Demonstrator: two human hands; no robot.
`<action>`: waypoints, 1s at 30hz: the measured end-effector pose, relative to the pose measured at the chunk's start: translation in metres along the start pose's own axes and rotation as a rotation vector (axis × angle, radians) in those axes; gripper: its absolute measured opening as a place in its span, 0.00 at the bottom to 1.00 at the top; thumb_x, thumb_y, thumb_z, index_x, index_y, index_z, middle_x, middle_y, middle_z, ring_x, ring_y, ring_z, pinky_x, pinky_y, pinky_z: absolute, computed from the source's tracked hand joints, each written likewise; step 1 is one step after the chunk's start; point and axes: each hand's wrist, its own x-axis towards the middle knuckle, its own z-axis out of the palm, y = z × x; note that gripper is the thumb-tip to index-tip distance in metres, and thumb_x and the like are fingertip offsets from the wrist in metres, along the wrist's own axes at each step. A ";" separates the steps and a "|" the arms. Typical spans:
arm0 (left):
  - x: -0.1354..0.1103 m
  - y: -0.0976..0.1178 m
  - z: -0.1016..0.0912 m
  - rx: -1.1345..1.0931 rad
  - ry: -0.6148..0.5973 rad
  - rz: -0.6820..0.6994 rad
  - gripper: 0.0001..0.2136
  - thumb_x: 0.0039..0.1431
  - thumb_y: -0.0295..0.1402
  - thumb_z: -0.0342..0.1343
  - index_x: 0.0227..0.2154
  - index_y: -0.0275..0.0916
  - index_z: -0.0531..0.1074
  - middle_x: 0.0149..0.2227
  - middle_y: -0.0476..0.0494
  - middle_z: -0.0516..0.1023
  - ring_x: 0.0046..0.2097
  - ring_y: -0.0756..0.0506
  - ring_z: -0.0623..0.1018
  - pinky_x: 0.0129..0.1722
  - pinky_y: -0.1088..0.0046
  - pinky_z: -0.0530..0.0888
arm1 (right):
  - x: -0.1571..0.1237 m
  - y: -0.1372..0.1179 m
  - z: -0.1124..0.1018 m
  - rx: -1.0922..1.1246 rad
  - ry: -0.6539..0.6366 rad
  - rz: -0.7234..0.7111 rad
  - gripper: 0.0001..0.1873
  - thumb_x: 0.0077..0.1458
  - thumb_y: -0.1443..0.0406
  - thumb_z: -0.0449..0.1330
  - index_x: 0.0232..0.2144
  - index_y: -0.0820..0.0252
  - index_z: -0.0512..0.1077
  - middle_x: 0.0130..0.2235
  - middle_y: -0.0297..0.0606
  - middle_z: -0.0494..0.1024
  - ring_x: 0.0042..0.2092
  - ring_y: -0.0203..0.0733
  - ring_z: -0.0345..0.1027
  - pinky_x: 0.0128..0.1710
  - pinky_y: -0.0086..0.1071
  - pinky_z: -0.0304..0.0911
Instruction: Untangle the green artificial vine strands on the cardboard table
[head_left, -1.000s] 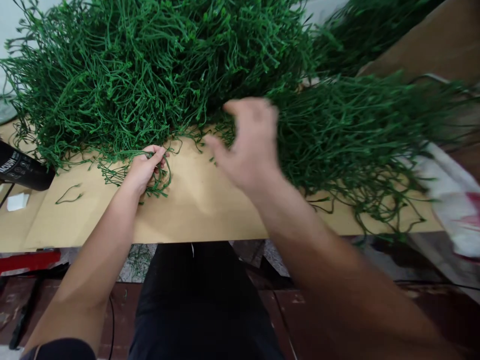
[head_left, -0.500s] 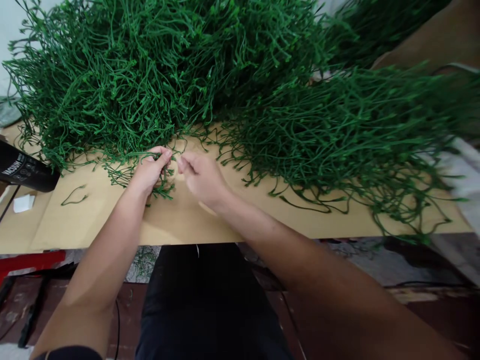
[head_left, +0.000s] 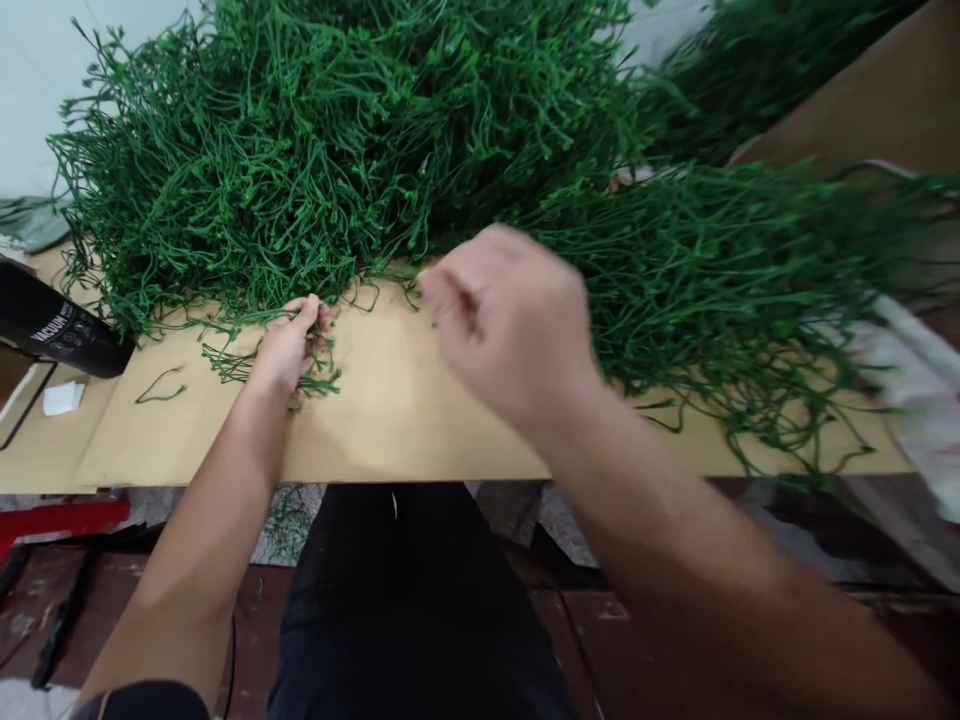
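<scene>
My right hand (head_left: 517, 330) has just pulled away, half-curled — whether it holds anything, I can't tell — leaving my left hand (head_left: 283, 350) alone to pinch the small bunch of green artificial stems (head_left: 322, 381) above the tabletop (head_left: 397, 420).

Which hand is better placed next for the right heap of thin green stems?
Probably the right hand: it is nearer that heap. The left hand grips a small bunch of thin green stems.

We see faintly glossy, thin green plastic-looking stems (head_left: 337, 150) and a smooth, matt, flat tan cardboard sheet (head_left: 397, 435).
</scene>
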 end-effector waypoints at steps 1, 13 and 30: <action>-0.003 0.001 0.002 -0.031 -0.061 -0.027 0.12 0.58 0.39 0.52 0.24 0.36 0.66 0.25 0.51 0.70 0.26 0.56 0.70 0.24 0.81 0.66 | 0.007 0.017 -0.005 -0.101 0.041 0.084 0.14 0.59 0.59 0.50 0.27 0.60 0.68 0.33 0.44 0.70 0.42 0.46 0.63 0.43 0.42 0.56; -0.012 0.010 0.019 -0.014 -0.272 0.007 0.27 0.59 0.53 0.39 0.38 0.35 0.73 0.37 0.39 0.78 0.45 0.44 0.77 0.38 0.70 0.75 | 0.005 -0.004 0.071 0.319 -0.350 0.261 0.12 0.55 0.60 0.54 0.27 0.63 0.70 0.31 0.41 0.72 0.32 0.37 0.62 0.34 0.34 0.56; -0.007 0.007 0.014 0.107 -0.261 0.026 0.19 0.57 0.49 0.47 0.33 0.37 0.70 0.33 0.44 0.77 0.39 0.48 0.78 0.33 0.74 0.76 | 0.002 0.008 0.082 0.963 -0.419 0.519 0.11 0.56 0.69 0.51 0.21 0.60 0.60 0.21 0.28 0.61 0.24 0.29 0.54 0.27 0.28 0.55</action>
